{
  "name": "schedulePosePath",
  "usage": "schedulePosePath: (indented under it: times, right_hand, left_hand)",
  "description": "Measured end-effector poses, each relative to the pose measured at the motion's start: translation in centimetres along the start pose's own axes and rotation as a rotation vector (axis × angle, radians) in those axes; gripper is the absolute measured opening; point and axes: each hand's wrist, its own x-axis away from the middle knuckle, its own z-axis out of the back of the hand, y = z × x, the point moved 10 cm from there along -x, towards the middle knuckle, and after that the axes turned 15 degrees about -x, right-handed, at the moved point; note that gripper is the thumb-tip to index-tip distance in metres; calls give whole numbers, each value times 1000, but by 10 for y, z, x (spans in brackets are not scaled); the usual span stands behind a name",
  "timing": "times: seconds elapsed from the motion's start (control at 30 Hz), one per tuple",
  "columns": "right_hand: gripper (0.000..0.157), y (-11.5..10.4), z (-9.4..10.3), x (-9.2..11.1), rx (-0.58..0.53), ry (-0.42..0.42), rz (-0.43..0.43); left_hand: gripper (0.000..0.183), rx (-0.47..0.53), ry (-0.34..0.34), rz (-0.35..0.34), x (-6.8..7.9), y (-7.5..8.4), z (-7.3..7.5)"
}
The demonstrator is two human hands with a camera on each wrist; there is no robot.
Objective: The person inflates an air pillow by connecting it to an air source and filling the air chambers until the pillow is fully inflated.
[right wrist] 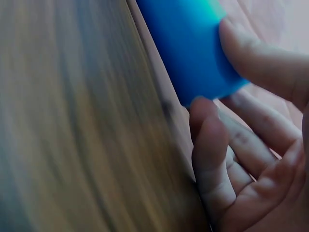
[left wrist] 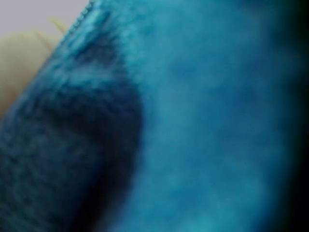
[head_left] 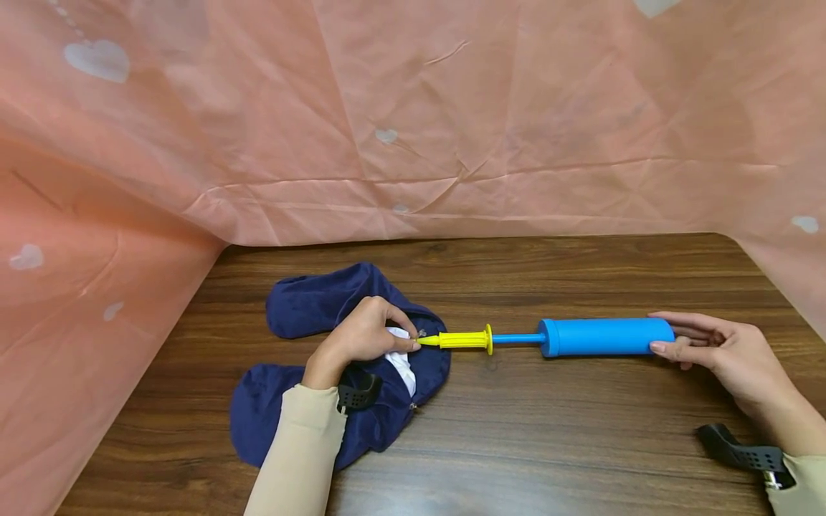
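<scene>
A navy U-shaped neck pillow (head_left: 316, 301) lies on the table in the head view, its cover unzipped over a white inner lining (head_left: 401, 369). At that opening my left hand (head_left: 368, 330) pinches the yellow nozzle tip of a hand air pump (head_left: 606, 337); the fingers hide where nozzle and pillow meet. The pump lies level, its blue rod drawn out between the yellow handle and the blue barrel. Around the barrel's far right end, my right hand (head_left: 716, 347) holds with thumb and fingers. Blurred blue fabric (left wrist: 207, 116) fills most of the left wrist view.
Beneath everything is a dark wood-grain table (head_left: 516, 430). A pink sheet with pale hearts (head_left: 452, 107) hangs behind it and along both sides. Black wrist mounts (head_left: 742, 451) sit on the forearms, the left one close against the pillow.
</scene>
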Motion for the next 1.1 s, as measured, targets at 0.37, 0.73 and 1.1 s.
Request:
schedulePosePath:
  times: [0.37,0.73,1.1]
  right_hand:
    - [55,15,38,3,-73,25,7]
    - [50,12,27,4,14,-2,-23]
    - [41,-2,-16,7,93,-69,-45]
  left_hand:
    - [7,21,-14,8,1,-2,0]
    - [4,42,7,-32,-2,3,0]
    - [3,10,43,-75,0,13,8]
